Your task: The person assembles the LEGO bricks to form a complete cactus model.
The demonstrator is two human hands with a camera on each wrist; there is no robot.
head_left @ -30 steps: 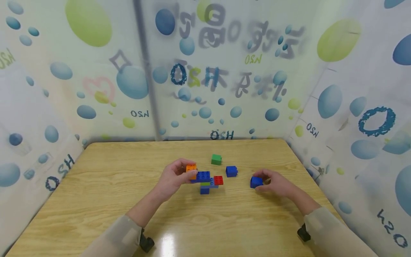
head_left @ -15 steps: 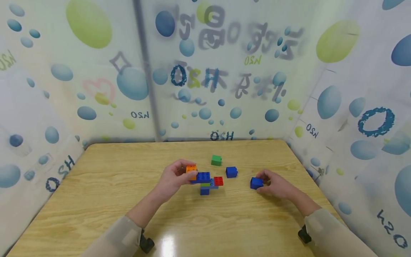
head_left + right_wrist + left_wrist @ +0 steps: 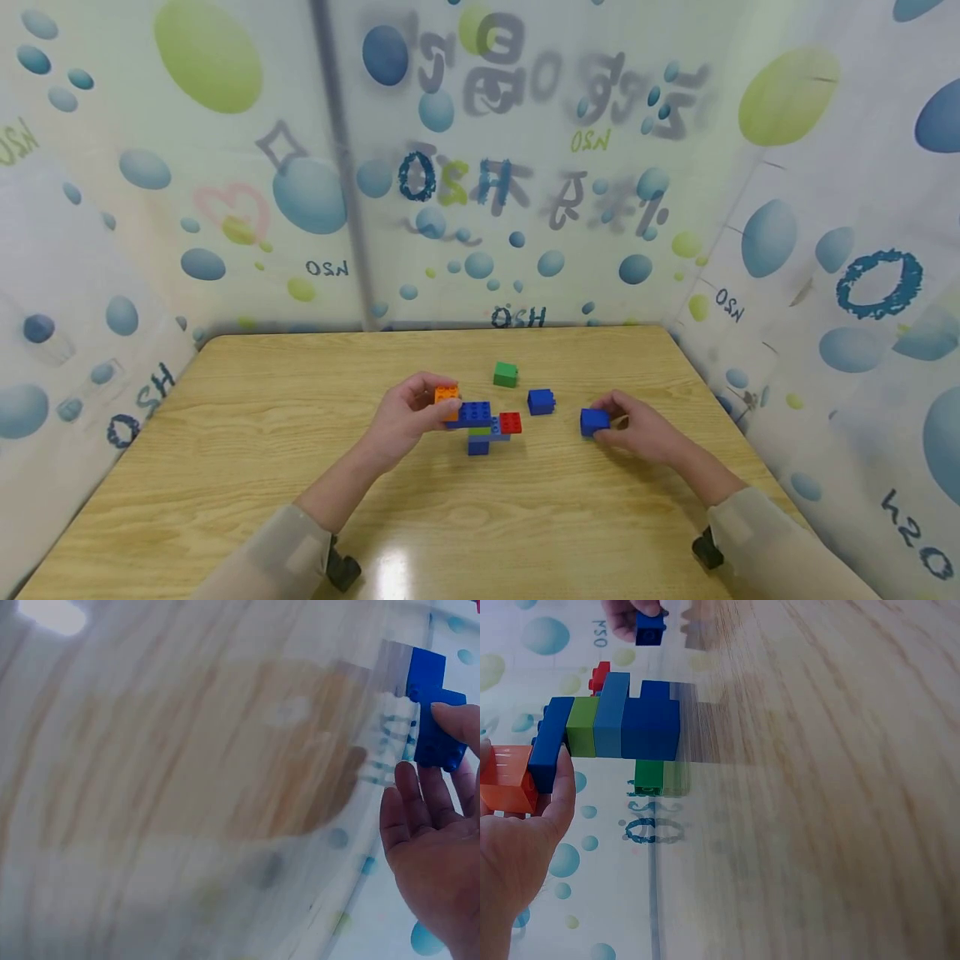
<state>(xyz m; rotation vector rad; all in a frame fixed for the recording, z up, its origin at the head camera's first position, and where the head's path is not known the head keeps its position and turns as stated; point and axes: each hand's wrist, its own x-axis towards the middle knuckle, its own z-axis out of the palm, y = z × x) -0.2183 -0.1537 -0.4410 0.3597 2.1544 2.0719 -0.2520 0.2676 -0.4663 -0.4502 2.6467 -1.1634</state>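
Observation:
My left hand (image 3: 401,421) grips the orange brick (image 3: 447,402) at the left end of a built stack. A long blue brick (image 3: 474,413) joins that orange one to a lime green brick (image 3: 582,726), a light blue brick (image 3: 612,714) and a blue brick (image 3: 477,447) at the bottom. A red brick (image 3: 510,422) sits on the stack's right arm. Further right, my right hand (image 3: 641,429) pinches a loose blue brick (image 3: 595,422) between thumb and fingers. In the left wrist view a gap shows between this brick (image 3: 649,630) and its reflection on the tabletop.
A second loose blue brick (image 3: 540,402) lies on the wooden table (image 3: 315,375) between the stack and my right hand. Behind it lies a green brick (image 3: 506,374). A patterned curtain (image 3: 480,250) rises along the table's back edge and both sides.
My right hand has shifted slightly left and up with the blue brick in its grip. The left hand and the stack stay where they were.

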